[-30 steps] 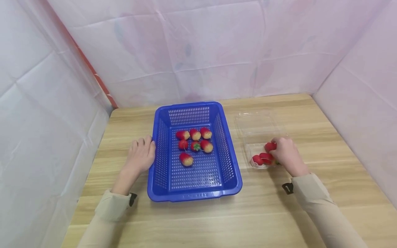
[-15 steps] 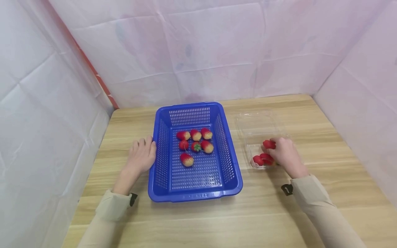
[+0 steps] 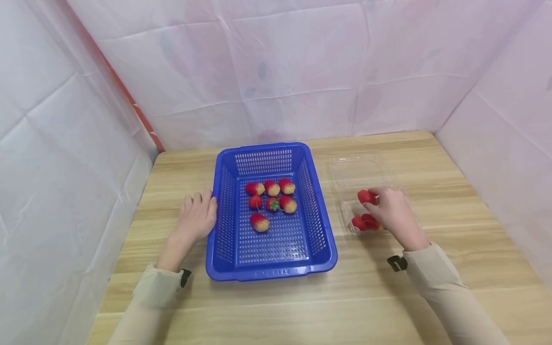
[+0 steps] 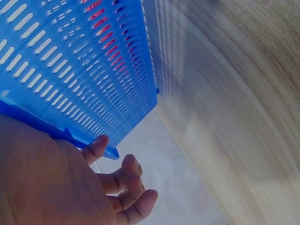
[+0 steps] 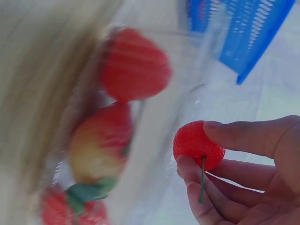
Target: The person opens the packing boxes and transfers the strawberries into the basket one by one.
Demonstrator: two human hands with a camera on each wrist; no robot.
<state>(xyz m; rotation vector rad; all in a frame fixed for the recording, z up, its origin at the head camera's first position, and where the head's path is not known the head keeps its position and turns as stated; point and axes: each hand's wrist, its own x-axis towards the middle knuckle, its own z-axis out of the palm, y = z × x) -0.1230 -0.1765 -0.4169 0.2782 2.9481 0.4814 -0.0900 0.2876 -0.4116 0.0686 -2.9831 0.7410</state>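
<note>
My right hand [image 3: 394, 211] pinches a red strawberry [image 5: 194, 143] between thumb and fingers, its thin green stem hanging down in the right wrist view. The strawberry is just above a clear plastic box [image 3: 350, 206]. Inside that box lie more strawberries: a red one [image 5: 136, 68], a red-and-yellow one [image 5: 98, 145] and another red one with green leaves [image 5: 72, 211]. My left hand [image 3: 198, 215] rests against the left rim of a blue basket [image 3: 271, 274], fingers loosely bent in the left wrist view. Several strawberries [image 3: 260, 222] lie on the basket floor.
The box's clear lid [image 3: 355, 172] lies folded back behind it. Both containers stand on a wooden table [image 3: 276, 311]. White-and-pink cloth sheets [image 3: 293, 72] hang behind the table and on both sides.
My right hand has lifted a strawberry from the clear box and moved slightly left with it. The left hand and the basket have stayed almost in place.
</note>
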